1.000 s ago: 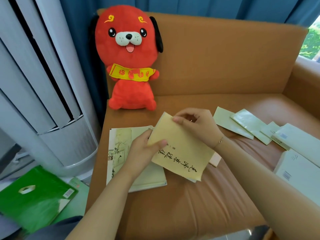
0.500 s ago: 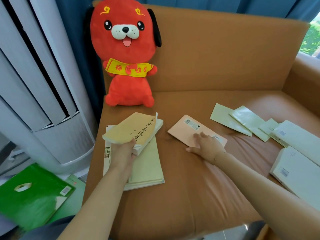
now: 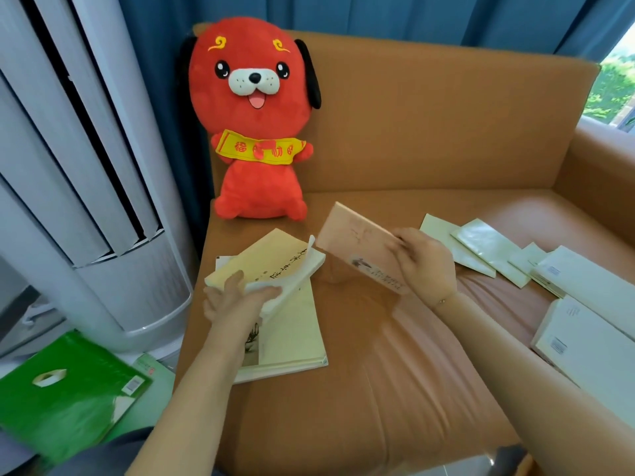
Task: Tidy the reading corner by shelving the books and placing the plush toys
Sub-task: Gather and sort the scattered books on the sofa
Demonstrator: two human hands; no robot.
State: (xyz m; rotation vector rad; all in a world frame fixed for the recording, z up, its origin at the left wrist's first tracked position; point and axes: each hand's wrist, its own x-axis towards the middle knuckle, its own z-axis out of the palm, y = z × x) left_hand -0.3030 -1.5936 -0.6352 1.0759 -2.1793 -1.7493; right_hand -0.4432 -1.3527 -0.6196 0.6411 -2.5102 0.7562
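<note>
**Gathering the books into one pile on the sofa**

The step in hand looks like collecting, not yet shelving. The right hand [image 3: 424,266] grasps a pink book [image 3: 360,250] by its near end and holds it tilted above the seat, just beside the pile at the sofa's [image 3: 446,139] left edge. There the left hand [image 3: 237,297] holds the near corner of a yellow book [image 3: 266,262], which lies askew on a larger pale book [image 3: 292,331].

More pale books [image 3: 481,250] lie scattered toward the right edge. The red plush dog [image 3: 256,125] sits upright in the back left corner.

Next, the pink book probably goes on top of the yellow one; that calls for squaring the pile first so it does not slide. No shelf is in view.
</note>
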